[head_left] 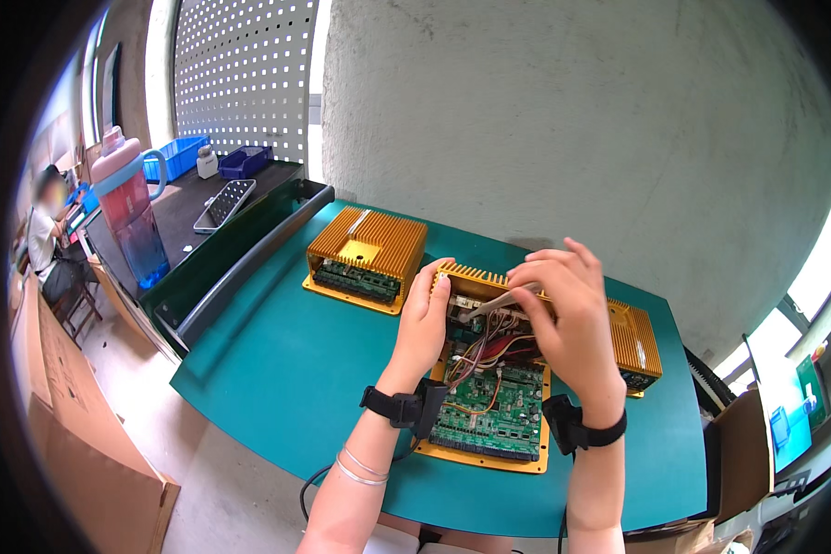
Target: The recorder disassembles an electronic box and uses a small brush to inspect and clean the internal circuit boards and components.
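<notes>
Opened gold housing [474, 272] on the green worktop [268, 369], directly before you. Your left hand [421, 321] grips the housing's upper left edge, fingers together and thumb toward the interior. Your right hand [576, 319] pinches a slim pale tool [494, 303] between thumb and fingers, its tip inside the housing, near coloured wires [486, 355]. Nearer you lies the green circuit board [485, 425]. Flanking it: a left finned unit [392, 245] and a right finned unit [639, 343].
</notes>
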`<action>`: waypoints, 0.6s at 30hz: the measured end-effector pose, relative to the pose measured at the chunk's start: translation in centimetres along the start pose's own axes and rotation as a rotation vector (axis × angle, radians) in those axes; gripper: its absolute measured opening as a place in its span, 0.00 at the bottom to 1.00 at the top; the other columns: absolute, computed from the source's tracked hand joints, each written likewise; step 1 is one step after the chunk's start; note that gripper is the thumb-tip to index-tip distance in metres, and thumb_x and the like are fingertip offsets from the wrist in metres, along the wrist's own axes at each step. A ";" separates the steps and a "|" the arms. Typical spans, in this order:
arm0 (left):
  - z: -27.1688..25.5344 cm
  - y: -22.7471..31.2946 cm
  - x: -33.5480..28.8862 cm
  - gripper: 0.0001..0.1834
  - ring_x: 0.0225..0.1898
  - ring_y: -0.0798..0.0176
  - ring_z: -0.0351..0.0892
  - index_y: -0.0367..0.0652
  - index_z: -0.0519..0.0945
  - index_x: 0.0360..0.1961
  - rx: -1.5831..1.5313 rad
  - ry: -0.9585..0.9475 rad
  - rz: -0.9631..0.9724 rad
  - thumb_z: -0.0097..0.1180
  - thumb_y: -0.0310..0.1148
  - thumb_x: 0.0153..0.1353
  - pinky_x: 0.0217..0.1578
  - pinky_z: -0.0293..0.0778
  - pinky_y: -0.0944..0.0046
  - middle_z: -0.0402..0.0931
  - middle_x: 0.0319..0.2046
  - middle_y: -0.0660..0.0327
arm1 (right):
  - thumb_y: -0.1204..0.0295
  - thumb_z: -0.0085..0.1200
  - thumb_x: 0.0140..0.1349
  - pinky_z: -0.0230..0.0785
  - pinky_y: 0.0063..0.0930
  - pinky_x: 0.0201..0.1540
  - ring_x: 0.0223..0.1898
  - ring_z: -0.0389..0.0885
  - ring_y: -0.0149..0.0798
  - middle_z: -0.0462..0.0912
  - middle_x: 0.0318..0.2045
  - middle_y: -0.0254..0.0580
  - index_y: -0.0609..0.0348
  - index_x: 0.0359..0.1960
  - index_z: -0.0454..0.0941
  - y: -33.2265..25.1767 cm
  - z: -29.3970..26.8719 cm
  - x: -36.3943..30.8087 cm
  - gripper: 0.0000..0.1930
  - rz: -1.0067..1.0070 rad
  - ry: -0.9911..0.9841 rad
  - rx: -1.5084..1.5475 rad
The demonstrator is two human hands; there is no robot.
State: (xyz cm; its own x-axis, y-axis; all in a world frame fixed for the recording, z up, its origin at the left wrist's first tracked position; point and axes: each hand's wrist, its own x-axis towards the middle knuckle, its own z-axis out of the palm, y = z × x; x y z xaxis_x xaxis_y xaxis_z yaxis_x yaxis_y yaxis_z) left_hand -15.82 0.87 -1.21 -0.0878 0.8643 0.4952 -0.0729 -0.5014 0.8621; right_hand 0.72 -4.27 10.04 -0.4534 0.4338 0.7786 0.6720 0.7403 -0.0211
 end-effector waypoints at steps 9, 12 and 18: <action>0.0 0.0 0.0 0.19 0.58 0.59 0.68 0.38 0.70 0.58 0.048 0.008 0.030 0.38 0.38 0.74 0.60 0.61 0.63 0.71 0.54 0.53 | 0.77 0.56 0.61 0.59 0.48 0.63 0.31 0.77 0.38 0.79 0.26 0.35 0.60 0.31 0.79 -0.2 -1.7 0.0 0.01 0.043 0.119 -0.024; 0.0 0.1 -0.1 0.19 0.58 0.59 0.68 0.38 0.70 0.58 0.042 0.007 0.035 0.38 0.38 0.74 0.60 0.61 0.63 0.71 0.54 0.53 | 0.77 0.56 0.61 0.59 0.48 0.63 0.30 0.76 0.38 0.79 0.26 0.36 0.60 0.30 0.79 -0.1 -1.6 -0.1 0.02 0.065 0.117 0.015; 0.0 0.3 -0.1 0.19 0.57 0.59 0.69 0.38 0.69 0.58 0.052 0.005 0.033 0.38 0.38 0.74 0.59 0.61 0.64 0.71 0.54 0.53 | 0.76 0.55 0.62 0.59 0.49 0.63 0.30 0.76 0.39 0.79 0.26 0.36 0.61 0.30 0.78 0.4 -2.1 -0.2 0.03 0.092 0.117 0.003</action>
State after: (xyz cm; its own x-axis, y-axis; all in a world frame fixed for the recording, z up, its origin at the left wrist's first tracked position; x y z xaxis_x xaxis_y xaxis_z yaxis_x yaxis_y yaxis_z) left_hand -15.84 0.63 -0.95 -0.0941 0.8473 0.5227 -0.0183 -0.5264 0.8501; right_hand 2.25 -5.14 11.18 -0.3185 0.4372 0.8411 0.7060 0.7015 -0.0974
